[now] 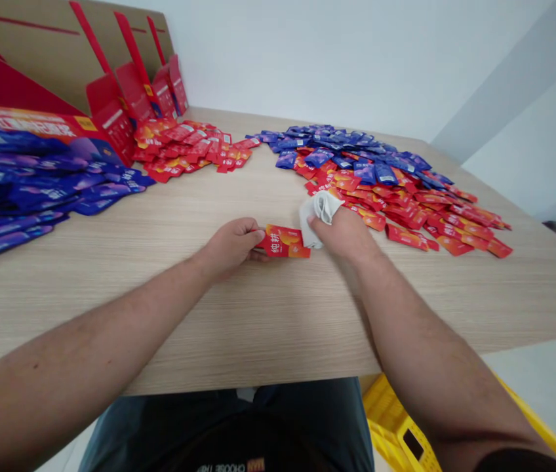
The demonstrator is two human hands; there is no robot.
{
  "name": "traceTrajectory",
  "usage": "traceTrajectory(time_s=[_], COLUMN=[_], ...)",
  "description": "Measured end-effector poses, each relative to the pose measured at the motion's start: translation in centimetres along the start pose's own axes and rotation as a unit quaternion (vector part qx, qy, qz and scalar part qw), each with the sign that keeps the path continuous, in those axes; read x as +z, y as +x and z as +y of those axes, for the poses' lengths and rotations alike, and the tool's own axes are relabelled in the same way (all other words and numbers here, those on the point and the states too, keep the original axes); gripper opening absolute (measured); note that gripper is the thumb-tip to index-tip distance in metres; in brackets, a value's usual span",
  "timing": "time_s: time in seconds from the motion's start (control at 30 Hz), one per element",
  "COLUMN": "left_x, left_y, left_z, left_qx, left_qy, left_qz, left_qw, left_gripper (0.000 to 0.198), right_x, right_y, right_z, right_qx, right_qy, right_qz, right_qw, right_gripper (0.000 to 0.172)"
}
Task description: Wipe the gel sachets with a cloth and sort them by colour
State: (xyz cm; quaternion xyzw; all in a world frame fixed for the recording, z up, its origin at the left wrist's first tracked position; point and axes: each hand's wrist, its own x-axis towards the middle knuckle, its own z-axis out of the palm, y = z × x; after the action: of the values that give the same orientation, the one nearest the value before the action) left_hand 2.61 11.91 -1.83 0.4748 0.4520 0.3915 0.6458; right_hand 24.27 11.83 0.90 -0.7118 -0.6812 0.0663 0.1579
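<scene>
The left hand [231, 248] was clenched on one end of a red-orange sachet [285, 241], which was pinched between thumb and fingers. The sachet was printed with large white characters and was held flat, low over the tabletop; whether it touched the surface could not be told. The right hand [344, 235] was grasping a crumpled white cloth [320, 217], and the cloth was pressed against the sachet's right end.

Beneath the hands lay a pale wood-grain tabletop [278, 321]. Just beyond the right hand, a wide heap of red and blue sachets [386, 180] was spread out, with the blue ones mostly toward the far side. To its left, a smaller heap of red sachets [184, 151] was lying beside upright red-and-tan cardboard packaging [130, 85]. At the far left, a mass of blue sachets [27, 190] was piled against a red printed carton [27, 121]. Below the table edge, dark trousers [307, 410] were seen, with a yellow plastic crate [398, 426] on the right.
</scene>
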Motion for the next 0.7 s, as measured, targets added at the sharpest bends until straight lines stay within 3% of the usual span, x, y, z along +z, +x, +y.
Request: traceTrajectory(time_s=[0.07, 0.17, 0.27, 0.37, 0.43, 0.57, 0.63, 0.7], left_x=[0.0, -0.2, -0.3, -0.1, 0.0, -0.1, -0.2, -0.2], left_y=[0.1, 0.2, 0.2, 0.2, 0.1, 0.1, 0.1, 0.1], left_z=[0.0, -0.2, -0.2, -0.2, -0.1, -0.1, -0.1, -0.1], left_qx=[0.003, 0.006, 0.003, -0.007, -0.002, 0.011, 0.005, 0.001], left_qy=[0.006, 0.001, -0.021, -0.024, -0.018, -0.015, -0.022, -0.03], left_qz=[-0.014, -0.046, -0.028, -0.006, -0.011, -0.03, -0.02, -0.008], left_qw=[1.0, 0.999, 0.999, 1.0, 1.0, 0.999, 1.0, 1.0], left_gripper=[0.013, 0.013, 0.013, 0.013, 0.013, 0.014, 0.015, 0.015], right_x=[0.3, 1.0, 0.9, 0.3, 0.4, 1.1, 0.9, 0.4], right_y=[-0.7, -1.5, -0.8, -0.1, -0.6, -1.4, -1.0, -0.4], right_z=[-1.2, -2.5, -1.4, -0.2, -0.7, -2.1, -1.4, -0.4], right_qx=[-0.034, -0.091, -0.051, 0.0, -0.022, -0.1, -0.063, -0.017], right_qy=[0.034, 0.031, -0.012, -0.011, 0.02, 0.015, -0.023, -0.043], right_qz=[0.012, -0.039, -0.052, 0.007, 0.032, -0.051, -0.062, -0.032], right_qw=[0.999, 0.995, 0.997, 1.0, 0.999, 0.994, 0.996, 0.998], right_gripper=[0.042, 0.045, 0.045, 0.043, 0.044, 0.048, 0.046, 0.043])
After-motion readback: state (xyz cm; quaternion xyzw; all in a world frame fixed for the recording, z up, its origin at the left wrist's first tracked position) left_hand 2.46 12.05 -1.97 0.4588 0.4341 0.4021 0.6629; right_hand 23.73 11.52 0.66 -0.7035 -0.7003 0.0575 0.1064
